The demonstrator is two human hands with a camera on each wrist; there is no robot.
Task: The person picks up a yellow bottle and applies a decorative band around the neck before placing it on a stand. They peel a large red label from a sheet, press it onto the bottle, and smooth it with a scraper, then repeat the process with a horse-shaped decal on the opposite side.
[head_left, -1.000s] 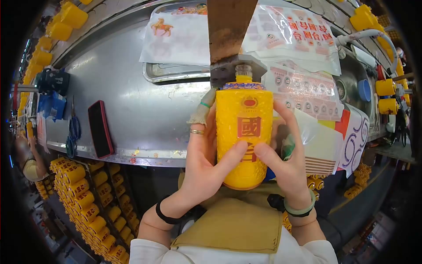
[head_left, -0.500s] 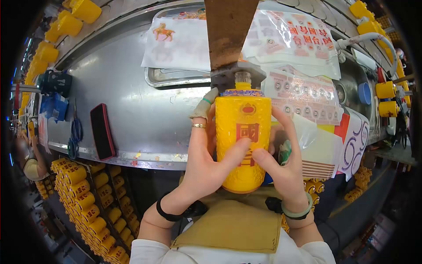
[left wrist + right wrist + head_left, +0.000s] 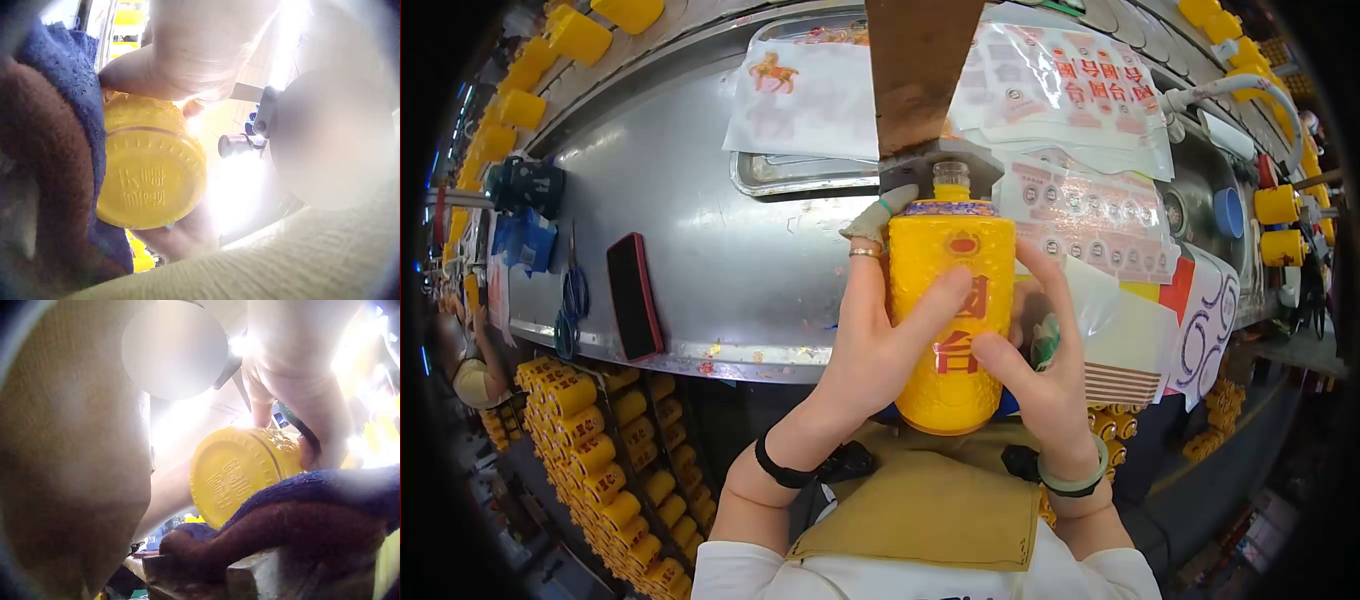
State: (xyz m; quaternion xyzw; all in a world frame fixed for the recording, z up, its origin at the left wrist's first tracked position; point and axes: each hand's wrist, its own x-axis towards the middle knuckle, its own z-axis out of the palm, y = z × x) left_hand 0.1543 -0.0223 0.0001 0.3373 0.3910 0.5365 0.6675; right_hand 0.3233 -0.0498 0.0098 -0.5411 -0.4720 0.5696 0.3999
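Both hands hold a yellow bottle with red characters on its front and a clear open neck. The left hand grips its left side, thumb lying over the upper character; a pale cover sits on one finger. On the other side the right hand grips it, thumb on the front near the lower character. In the left wrist view the embossed base of the bottle faces the camera, as does the bottle base in the right wrist view. Fingers behind the bottle are mostly hidden.
A brown post stands just beyond the bottle neck. Printed sheets lie to the right, a sticker sheet on a metal tray at the back. A phone and scissors lie left on the metal table.
The left thumb has slid up the bottle's front, uncovering the lower character and partly covering the upper one. The bottle has moved slightly left and remains gripped by both hands.
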